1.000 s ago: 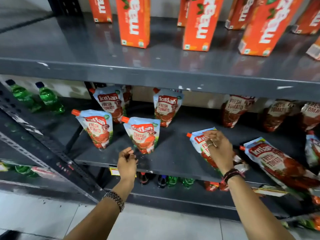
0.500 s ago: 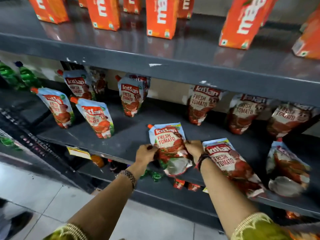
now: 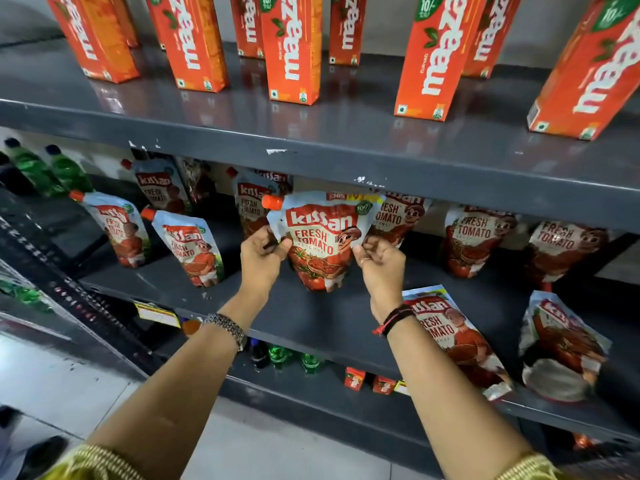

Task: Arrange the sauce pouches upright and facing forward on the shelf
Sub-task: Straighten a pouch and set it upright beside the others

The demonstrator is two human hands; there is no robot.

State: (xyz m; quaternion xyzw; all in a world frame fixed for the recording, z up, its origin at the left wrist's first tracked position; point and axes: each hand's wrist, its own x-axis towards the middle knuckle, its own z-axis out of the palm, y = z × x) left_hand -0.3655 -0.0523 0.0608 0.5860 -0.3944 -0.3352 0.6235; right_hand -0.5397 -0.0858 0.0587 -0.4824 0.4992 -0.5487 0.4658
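In the head view, a sauce pouch (image 3: 322, 240) is held upright on the middle shelf (image 3: 311, 317), its printed front turned forward and its orange cap (image 3: 272, 201) at the upper left. Its left edge is pinched by the left hand (image 3: 262, 255), whose grip is closed on the pouch just below the cap. Its right edge is pinched by the right hand (image 3: 380, 259), the grip likewise closed on the pouch. The bottom of the pouch is seen at the shelf surface; whether it rests there cannot be told.

To the left, two front pouches (image 3: 188, 251) are seen standing, slightly tilted, with more pouches upright behind them. To the right, a lying pouch (image 3: 453, 337) is seen flat near the shelf's front edge, just beside the right wrist, and a second fallen pouch (image 3: 561, 344) lies further right. Upright pouches are lined along the back. Orange juice cartons (image 3: 292, 50) are stood on the shelf above, and green bottles (image 3: 52, 168) are seen at far left.
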